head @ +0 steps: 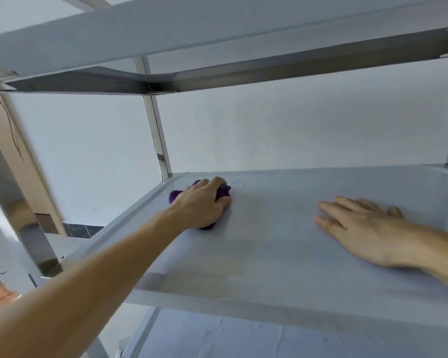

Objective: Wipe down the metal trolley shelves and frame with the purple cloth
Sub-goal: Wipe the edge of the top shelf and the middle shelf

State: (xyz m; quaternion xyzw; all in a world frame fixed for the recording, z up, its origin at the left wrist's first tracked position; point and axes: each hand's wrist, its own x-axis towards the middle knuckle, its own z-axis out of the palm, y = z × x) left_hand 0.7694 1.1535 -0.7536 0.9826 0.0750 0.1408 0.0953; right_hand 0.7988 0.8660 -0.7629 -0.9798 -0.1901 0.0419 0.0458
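The metal trolley's middle shelf [282,254] fills the lower right of the head view. My left hand [204,202] reaches to its far left corner, fingers curled round a bunched purple cloth [175,195] that it presses onto the shelf surface. Only the cloth's edges show around the hand. My right hand [365,228] lies flat on the shelf to the right, fingers straight and spread, holding nothing. The upper shelf [217,27] runs overhead. A shiny upright post [157,135] of the frame stands just behind the cloth.
A white wall is behind the trolley. A second post [18,215] stands at the near left. An orange spray bottle [3,293] sits at the lower left edge. The bottom shelf [243,337] shows below.
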